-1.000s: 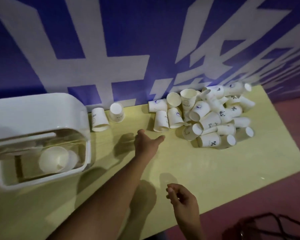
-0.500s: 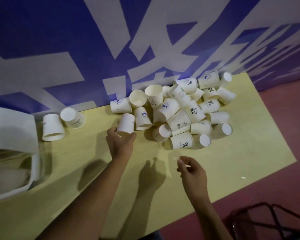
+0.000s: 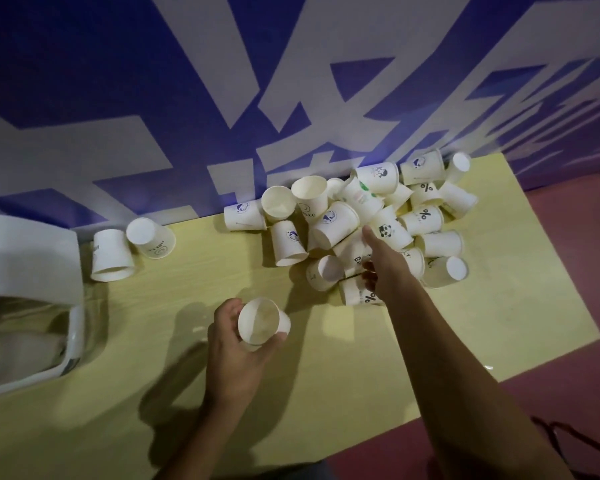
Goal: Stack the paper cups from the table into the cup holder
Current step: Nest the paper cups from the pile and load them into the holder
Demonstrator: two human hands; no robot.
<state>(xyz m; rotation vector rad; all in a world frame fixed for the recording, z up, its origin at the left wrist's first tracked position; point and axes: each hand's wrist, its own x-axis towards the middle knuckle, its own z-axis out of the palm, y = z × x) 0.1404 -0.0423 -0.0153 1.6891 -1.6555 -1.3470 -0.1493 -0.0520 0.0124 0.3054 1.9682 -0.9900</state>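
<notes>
The left hand point(image 3: 236, 344) is gripping a single paper cup point(image 3: 262, 323), fingers and thumb curling round its side. The cup is tipping so its open mouth is facing up at the camera. It's sitting over the yellow table point(image 3: 465, 341), roughly between the cup holder point(image 3: 32, 258) and the pile of cups point(image 3: 378, 216). I can't tell if its base is touching the tabletop, since the palm is blocking that bit.

The right hand point(image 3: 381, 268) is reaching into the near edge of the pile with its thumb sticking out toward the panda cup point(image 3: 390, 232). The fingers are disappearing under and between cups, so I honestly can't say whether it's grasping one or just touching them.

The holder is getting chopped off by the left edge of the frame. Only a white curved top and a clear lower part are showing, and whatever's inside is just a pale blur.

Two loose cups point(image 3: 111, 254) are standing mouth-down just beside the holder, well apart from the pile. The pile itself is lying jumbled against the blue and white banner point(image 3: 222, 81), with most cups on their sides and lots half buried, so counting them isn't happening. Some prints are readable, others are too small.

There's a dark wiry thing point(image 3: 586, 445) poking in at the bottom right corner, too cut off to identify.
</notes>
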